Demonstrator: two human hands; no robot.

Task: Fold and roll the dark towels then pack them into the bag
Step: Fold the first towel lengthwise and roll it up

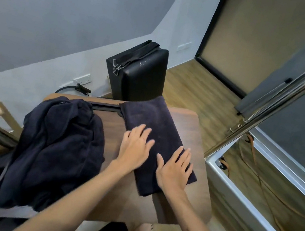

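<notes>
Dark folded towel point(151, 127) lies as a long strip on the wooden desk point(192, 125), its far end reaching the desk's back edge. Both hands lie flat on its near half, fingers straight: left hand point(134, 146) and right hand point(175, 169) side by side. Left of the towel sits a heap of dark towels point(56, 150)

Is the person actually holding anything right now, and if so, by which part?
Nothing is gripped. The left hand and right hand lie flat, fingers straight, on the near half of the folded dark towel.
</notes>
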